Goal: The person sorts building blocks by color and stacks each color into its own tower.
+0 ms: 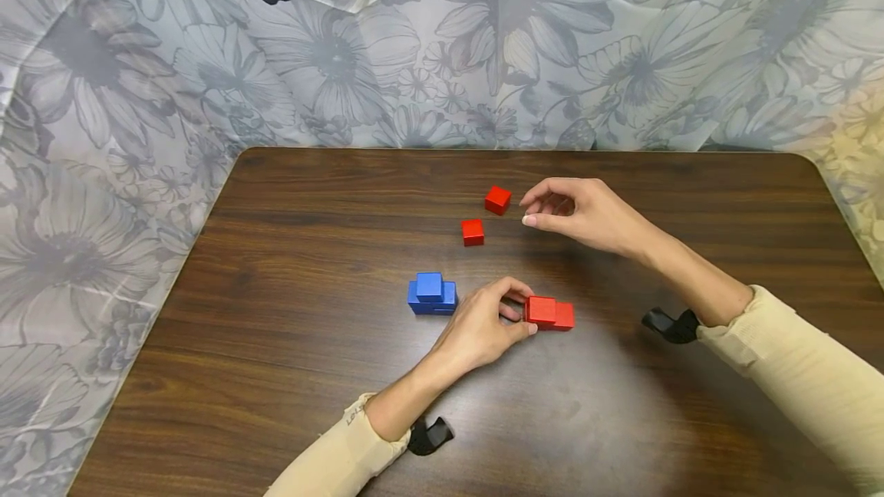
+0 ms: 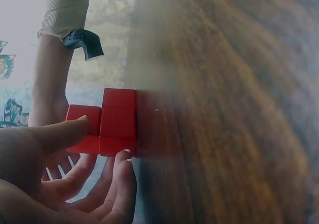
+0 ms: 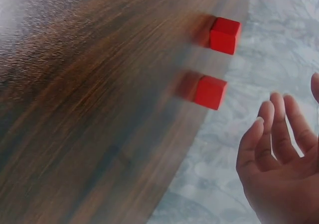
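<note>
Close to the middle of the table, my left hand (image 1: 481, 326) holds a small stack of red blocks (image 1: 550, 314) between thumb and fingers. In the left wrist view, one red cube sits on top of a longer red row (image 2: 118, 122), and the thumb (image 2: 75, 129) lies against the upper cube. My right hand (image 1: 587, 213) hovers above the table with loosely bent fingers, holding nothing. Just left of its fingertips lies a loose red cube (image 1: 497, 200), with a second red cube (image 1: 473, 232) nearer to me. The right wrist view shows both loose cubes apart from that hand (image 3: 284, 159).
A group of blue blocks (image 1: 431, 296), one raised on top of the others, stands left of my left hand. The dark wooden table (image 1: 290, 267) ends at a far edge against a flower-patterned cloth (image 1: 331, 60). Black straps (image 1: 430, 436) hang at both wrists.
</note>
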{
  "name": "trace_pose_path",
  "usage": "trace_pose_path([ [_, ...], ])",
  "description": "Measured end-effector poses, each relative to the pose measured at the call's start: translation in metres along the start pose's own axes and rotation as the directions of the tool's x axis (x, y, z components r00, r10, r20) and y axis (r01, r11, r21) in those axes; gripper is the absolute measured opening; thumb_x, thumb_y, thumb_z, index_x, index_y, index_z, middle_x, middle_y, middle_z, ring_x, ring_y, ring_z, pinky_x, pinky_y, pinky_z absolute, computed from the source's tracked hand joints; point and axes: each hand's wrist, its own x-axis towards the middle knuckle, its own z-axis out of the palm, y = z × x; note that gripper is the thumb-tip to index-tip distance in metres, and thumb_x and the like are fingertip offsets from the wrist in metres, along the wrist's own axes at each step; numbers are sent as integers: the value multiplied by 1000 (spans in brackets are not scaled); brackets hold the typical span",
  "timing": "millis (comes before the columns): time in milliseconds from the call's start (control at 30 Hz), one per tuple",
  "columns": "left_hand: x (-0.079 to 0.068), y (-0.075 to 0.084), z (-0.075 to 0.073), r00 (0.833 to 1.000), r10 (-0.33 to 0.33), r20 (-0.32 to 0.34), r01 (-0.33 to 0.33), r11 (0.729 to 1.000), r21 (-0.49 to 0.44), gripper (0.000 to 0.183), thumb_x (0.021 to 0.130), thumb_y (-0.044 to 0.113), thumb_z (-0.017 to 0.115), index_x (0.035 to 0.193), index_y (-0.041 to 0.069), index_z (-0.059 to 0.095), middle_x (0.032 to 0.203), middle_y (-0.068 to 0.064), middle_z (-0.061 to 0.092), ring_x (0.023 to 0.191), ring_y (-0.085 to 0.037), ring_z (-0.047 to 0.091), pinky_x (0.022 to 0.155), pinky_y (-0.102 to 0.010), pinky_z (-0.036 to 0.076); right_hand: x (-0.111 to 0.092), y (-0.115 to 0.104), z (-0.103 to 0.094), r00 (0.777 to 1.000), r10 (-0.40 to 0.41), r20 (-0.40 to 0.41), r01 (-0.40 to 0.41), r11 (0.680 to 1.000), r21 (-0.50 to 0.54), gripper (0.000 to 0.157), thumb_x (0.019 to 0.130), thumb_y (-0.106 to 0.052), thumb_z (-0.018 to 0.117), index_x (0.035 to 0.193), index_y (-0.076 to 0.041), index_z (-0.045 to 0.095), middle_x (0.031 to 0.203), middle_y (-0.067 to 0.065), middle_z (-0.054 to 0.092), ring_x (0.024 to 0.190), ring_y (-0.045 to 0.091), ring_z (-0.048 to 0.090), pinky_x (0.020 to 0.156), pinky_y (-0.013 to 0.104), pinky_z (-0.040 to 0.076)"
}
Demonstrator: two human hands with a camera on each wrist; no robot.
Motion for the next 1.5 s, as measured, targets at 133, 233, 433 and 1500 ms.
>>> trace_pose_path([
  [133, 0, 1, 0, 1000, 5, 1, -5, 1000, 10, 36, 83, 16, 82, 116, 17, 66, 110, 8, 68, 87, -3, 66, 76, -19, 49, 4, 1, 1, 1000, 5, 11, -5, 1000, 4, 22, 88, -30, 78, 107, -22, 70, 91, -9, 70, 80, 10, 63, 69, 25, 49],
  [233, 1, 1, 0, 1000, 2, 2, -2, 1000, 8, 37, 83, 16, 82, 116, 18, 66, 109, 8, 68, 87, -3, 66, 76, -20, 49, 7, 2, 2, 1000, -2, 11, 2, 1000, 3, 22, 87, -26, 79, 107, -21, 70, 90, -8, 69, 78, 10, 62, 68, 25, 49],
  [433, 0, 2, -2, 1000, 1, -6, -1, 1000, 20, 38, 83, 17, 82, 116, 19, 65, 110, 9, 67, 86, -2, 65, 75, -20, 48, 17, 4, 7, 1000, -16, 21, 15, 1000, 26, 26, 85, -19, 81, 108, -13, 70, 90, -4, 69, 79, 13, 62, 71, 25, 51],
  [1500, 5, -3, -2, 999, 45, 14, -46, 998, 35, 35, 84, 18, 82, 115, 17, 66, 107, 8, 69, 86, 0, 65, 76, -17, 49, 43, 16, 54, 987, -73, 144, 63, 995, 75, 42, 84, -15, 81, 122, -8, 65, 108, 5, 68, 80, 13, 67, 72, 28, 56],
])
